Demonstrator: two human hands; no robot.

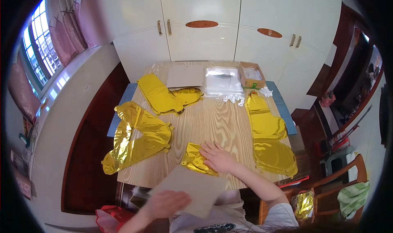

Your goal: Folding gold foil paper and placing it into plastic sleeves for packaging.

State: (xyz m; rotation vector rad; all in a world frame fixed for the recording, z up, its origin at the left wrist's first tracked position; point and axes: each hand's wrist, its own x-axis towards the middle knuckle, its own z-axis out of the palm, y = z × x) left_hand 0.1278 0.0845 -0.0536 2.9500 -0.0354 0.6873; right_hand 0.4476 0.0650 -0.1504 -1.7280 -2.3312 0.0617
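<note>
My right hand lies flat with fingers spread on a small folded gold foil balloon near the table's front edge. In my left hand, blurred by motion, is a grey-beige cardboard sheet. The sheet tilts over the front edge and my lap, close to the folded balloon. My left fingers lie across its upper face; the thumb is hidden. Flat gold foil balloons lie around: one with an angular outline at left, a partly folded one at far left, and a long one at right.
At the back are another cardboard sheet, a stack of clear plastic bags, small white curled pieces and an open cardboard box. White cabinets stand behind the wooden table. A wooden chair stands at right.
</note>
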